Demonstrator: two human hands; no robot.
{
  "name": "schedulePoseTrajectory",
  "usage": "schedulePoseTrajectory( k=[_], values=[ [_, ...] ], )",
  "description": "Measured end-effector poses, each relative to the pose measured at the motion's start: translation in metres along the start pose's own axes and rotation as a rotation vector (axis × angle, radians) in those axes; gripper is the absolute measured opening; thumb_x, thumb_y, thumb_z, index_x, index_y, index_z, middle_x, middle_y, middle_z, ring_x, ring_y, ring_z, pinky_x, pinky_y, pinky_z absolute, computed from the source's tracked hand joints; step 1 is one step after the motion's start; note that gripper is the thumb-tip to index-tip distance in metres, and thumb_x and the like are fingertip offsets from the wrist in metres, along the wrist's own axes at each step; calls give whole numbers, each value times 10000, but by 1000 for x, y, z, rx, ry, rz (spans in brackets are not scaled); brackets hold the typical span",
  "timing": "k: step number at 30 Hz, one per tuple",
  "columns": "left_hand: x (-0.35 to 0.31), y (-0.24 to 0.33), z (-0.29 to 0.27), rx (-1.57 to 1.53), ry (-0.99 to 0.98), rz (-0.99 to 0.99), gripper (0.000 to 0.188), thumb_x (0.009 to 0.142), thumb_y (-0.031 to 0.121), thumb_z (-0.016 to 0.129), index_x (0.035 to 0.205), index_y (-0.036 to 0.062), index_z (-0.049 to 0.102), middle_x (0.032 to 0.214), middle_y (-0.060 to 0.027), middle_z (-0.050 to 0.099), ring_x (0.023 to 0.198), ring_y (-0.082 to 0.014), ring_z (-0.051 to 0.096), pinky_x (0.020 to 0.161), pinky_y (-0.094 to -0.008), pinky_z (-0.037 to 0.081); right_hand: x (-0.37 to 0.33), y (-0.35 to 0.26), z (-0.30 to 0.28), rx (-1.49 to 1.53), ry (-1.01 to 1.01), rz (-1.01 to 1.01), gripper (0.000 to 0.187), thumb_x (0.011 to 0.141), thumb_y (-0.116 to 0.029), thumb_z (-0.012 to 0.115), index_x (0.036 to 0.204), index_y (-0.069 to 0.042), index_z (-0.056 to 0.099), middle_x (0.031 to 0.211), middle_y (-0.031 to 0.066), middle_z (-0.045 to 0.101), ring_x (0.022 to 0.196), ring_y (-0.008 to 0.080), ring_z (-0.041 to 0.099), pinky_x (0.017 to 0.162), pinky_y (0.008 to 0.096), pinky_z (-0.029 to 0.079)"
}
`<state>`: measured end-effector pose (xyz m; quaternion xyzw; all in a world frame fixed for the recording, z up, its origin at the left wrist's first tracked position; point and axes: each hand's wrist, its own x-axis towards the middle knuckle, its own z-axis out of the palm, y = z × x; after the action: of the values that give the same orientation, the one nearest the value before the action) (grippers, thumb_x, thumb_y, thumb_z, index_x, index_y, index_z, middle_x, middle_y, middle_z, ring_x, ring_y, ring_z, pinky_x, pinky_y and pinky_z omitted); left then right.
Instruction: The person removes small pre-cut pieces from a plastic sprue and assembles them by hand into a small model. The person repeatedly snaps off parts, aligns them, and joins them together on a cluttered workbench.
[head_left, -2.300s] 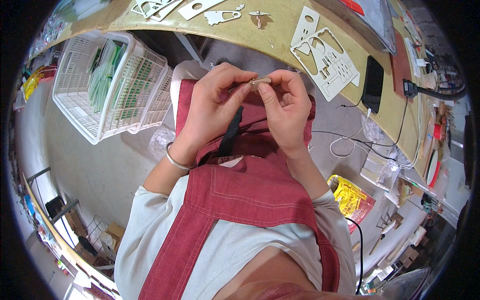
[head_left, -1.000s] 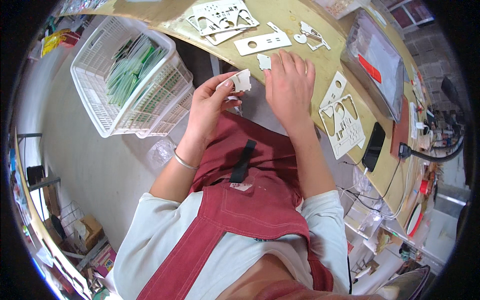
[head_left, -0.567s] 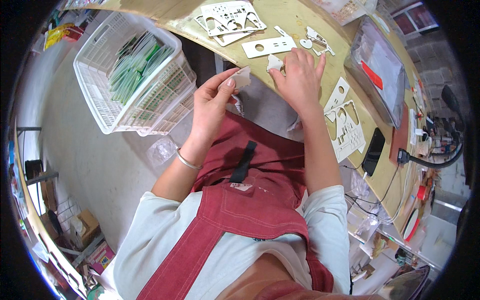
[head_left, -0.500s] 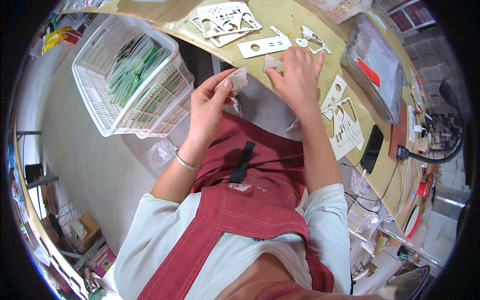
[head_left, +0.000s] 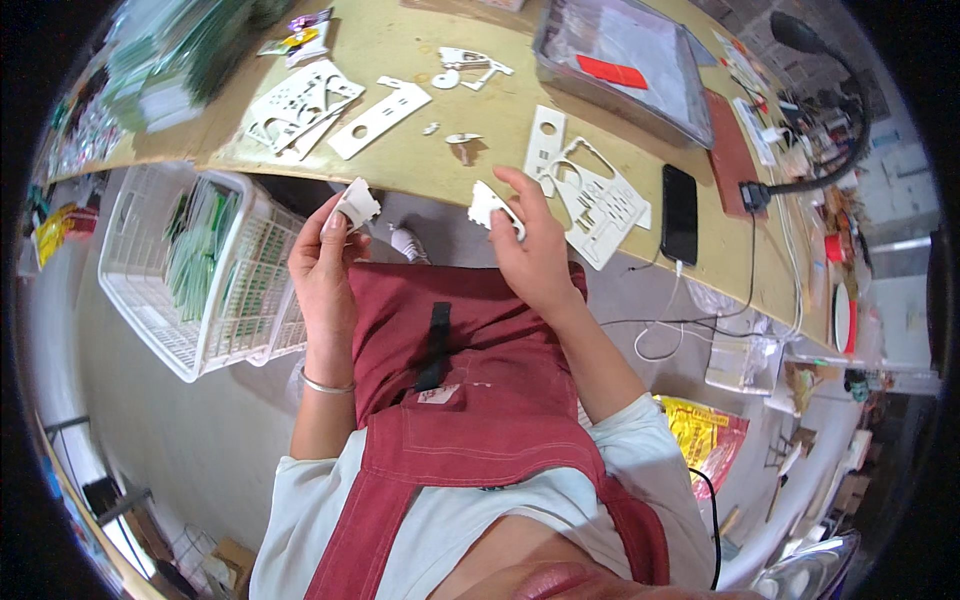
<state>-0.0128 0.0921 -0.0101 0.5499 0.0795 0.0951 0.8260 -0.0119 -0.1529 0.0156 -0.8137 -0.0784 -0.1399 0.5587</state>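
My left hand pinches a small white cut-out piece with a notched edge between thumb and fingers. Opposite it, my right hand grips another white piece with a notched edge, the two pieces apart in front of the table's edge. On the tabletop just beyond lie a small thin offcut and a tiny white bit. Farther back are a round white disc and an angular cut-out part. A white strip with a round hole lies left of them.
Punched white sheets lie on the table at left and right. Beyond the right ones stands a grey tray with a red item. A black phone is plugged into a cable. A white basket stands below the table's left edge.
My view has swung, showing more of the table's left side. My right hand has drawn back from the tabletop with its piece, while the left still holds its own. Small bits now show on the table.
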Motion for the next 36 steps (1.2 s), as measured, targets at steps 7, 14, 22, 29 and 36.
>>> schedulePoseTrajectory(
  k=[7,14,22,29,36],
  values=[
    [-5,-7,23,69,-26,-71,307,1086,223,634,1303,18,705,952,5,705,757,-68,604,684,-230,502,-11,1,-49,137,93,79,212,1074,-62,563,1227,4,694,1049,76,709,811,115,675,728,268,559],
    [-2,-9,17,39,-72,-69,314,1080,229,633,1301,15,692,975,-8,721,761,-70,606,682,-223,483,54,-8,-67,-425,100,-294,131,991,-131,690,1025,-4,697,951,127,701,833,264,683,738,377,542],
    [7,3,10,80,-72,-43,312,1084,222,623,1299,5,686,934,10,689,734,-60,568,649,-226,457,177,25,-10,-1297,-30,-612,125,812,-134,723,904,-63,767,917,88,720,883,260,694,707,410,581],
    [31,10,7,76,-112,-75,301,1077,212,633,1294,15,701,893,31,645,713,-45,542,614,-217,435,211,46,29,-1451,-288,-552,77,805,-76,692,811,-69,769,978,90,709,965,263,696,735,410,617],
    [48,9,12,47,-129,-93,282,1075,163,645,1287,-13,704,836,27,623,656,-43,535,591,-219,436,217,52,28,-1437,-339,-568,82,799,-94,702,819,-79,780,964,84,714,975,270,698,739,410,608]
  ],
)
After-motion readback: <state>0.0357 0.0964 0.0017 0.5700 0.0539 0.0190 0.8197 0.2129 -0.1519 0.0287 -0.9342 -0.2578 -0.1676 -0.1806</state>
